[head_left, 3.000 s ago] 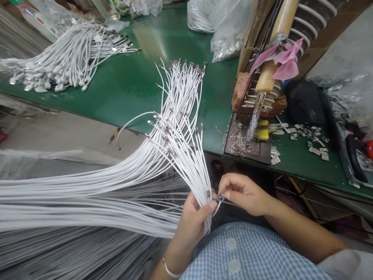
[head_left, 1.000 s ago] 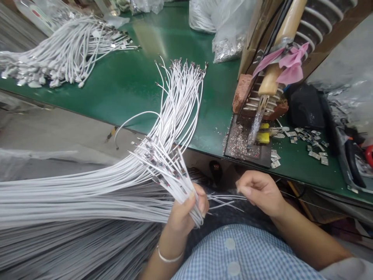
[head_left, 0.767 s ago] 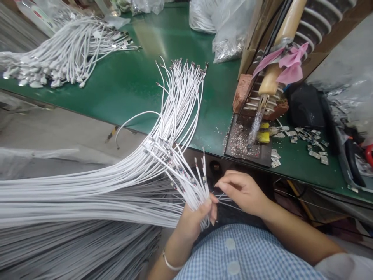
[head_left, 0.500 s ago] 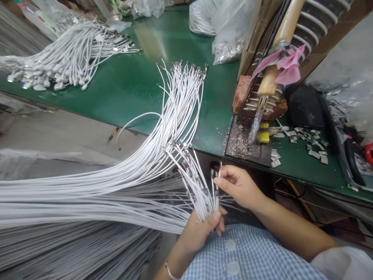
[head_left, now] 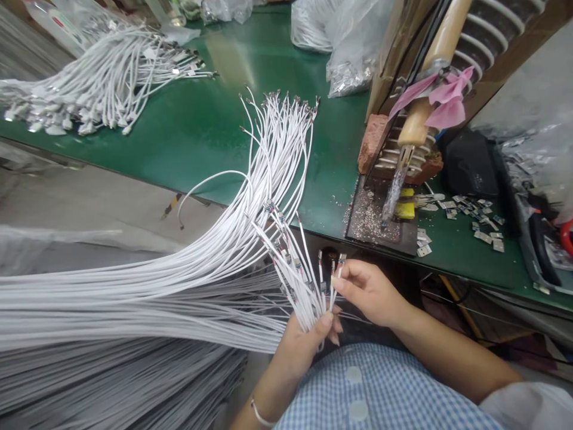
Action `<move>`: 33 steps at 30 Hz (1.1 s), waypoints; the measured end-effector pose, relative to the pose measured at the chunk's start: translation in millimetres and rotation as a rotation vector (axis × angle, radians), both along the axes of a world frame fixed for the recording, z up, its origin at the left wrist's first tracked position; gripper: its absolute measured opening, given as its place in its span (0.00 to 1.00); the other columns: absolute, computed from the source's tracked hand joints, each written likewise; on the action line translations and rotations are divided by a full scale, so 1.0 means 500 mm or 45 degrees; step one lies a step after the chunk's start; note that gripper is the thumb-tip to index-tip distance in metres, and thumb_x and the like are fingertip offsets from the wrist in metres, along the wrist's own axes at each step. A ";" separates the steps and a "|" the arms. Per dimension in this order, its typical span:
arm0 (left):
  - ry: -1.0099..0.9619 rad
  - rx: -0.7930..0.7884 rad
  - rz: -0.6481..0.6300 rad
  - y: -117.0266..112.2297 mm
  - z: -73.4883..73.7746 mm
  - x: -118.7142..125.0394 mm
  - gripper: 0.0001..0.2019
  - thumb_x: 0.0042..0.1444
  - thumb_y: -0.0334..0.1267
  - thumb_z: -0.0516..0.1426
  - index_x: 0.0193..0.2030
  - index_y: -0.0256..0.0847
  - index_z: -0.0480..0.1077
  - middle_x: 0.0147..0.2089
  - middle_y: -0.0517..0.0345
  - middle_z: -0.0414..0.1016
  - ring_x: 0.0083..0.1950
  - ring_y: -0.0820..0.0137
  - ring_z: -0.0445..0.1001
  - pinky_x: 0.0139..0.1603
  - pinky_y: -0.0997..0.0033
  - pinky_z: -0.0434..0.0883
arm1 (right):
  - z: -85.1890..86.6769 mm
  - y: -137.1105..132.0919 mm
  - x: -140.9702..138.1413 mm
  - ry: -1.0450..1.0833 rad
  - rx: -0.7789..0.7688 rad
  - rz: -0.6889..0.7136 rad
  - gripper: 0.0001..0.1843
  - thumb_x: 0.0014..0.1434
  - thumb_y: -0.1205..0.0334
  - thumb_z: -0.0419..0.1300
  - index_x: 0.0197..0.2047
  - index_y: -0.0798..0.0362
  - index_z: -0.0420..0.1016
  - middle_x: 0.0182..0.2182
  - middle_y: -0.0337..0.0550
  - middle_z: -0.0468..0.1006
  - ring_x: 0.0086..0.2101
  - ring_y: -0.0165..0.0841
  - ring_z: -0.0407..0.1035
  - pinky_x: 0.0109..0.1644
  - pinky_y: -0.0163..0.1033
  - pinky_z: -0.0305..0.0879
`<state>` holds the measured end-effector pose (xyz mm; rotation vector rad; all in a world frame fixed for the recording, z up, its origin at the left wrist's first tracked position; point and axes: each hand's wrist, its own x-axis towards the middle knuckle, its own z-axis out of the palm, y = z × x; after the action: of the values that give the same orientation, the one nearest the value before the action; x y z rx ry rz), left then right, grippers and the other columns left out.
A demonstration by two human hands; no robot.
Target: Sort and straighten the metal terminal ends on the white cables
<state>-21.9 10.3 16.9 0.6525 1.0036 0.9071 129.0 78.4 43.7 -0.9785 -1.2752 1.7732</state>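
Note:
My left hand (head_left: 308, 340) is wrapped round a bunch of white cables (head_left: 303, 307), whose ends fan upward with small metal connectors and bits of red wire. Beside it, my right hand (head_left: 369, 292) pinches one or two cable ends (head_left: 339, 272) at the right side of the bunch, between thumb and forefinger. A larger bundle of white cables (head_left: 264, 173) lies just beyond, its tips resting on the green table (head_left: 188, 143) and its length trailing off to the left. More loose cables (head_left: 134, 382) hang below at the left.
A wooden-handled soldering iron (head_left: 414, 122) with pink cloth tied on points down at a solder-specked dark plate (head_left: 371, 221). Near it are a yellow block (head_left: 405, 206), a brick (head_left: 371, 140) and scattered metal connectors (head_left: 483, 236). Finished-looking cables (head_left: 111, 77) lie heaped at far left.
The held bunch has shifted slightly up and left, its ends spreading a little differently. My right hand stays close at its right side, and another connector end now shows above the fingertips.

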 end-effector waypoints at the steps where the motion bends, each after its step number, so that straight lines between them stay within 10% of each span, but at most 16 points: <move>1: -0.004 0.000 0.012 0.000 -0.002 0.000 0.12 0.53 0.43 0.59 0.37 0.35 0.71 0.26 0.59 0.72 0.24 0.76 0.69 0.27 0.76 0.66 | -0.002 -0.001 -0.001 0.018 -0.014 0.010 0.16 0.56 0.52 0.57 0.25 0.54 0.62 0.21 0.36 0.67 0.23 0.27 0.63 0.29 0.34 0.62; 16: -0.017 -0.074 0.078 0.005 0.017 0.012 0.13 0.48 0.44 0.62 0.32 0.34 0.73 0.25 0.55 0.76 0.25 0.72 0.72 0.28 0.74 0.69 | 0.003 -0.007 -0.003 0.177 -0.130 0.012 0.14 0.56 0.54 0.59 0.28 0.53 0.61 0.18 0.34 0.69 0.18 0.25 0.65 0.23 0.32 0.63; 33: 0.111 0.021 0.221 0.017 0.023 0.022 0.13 0.43 0.43 0.65 0.33 0.37 0.74 0.31 0.57 0.76 0.34 0.68 0.72 0.39 0.69 0.67 | -0.004 -0.008 0.012 -0.110 0.170 0.121 0.15 0.53 0.56 0.59 0.23 0.53 0.59 0.21 0.34 0.60 0.22 0.25 0.55 0.24 0.32 0.54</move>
<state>-11.2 19.0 28.2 0.6300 1.1450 1.0466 135.0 74.2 41.6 -0.9418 -1.4965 1.7077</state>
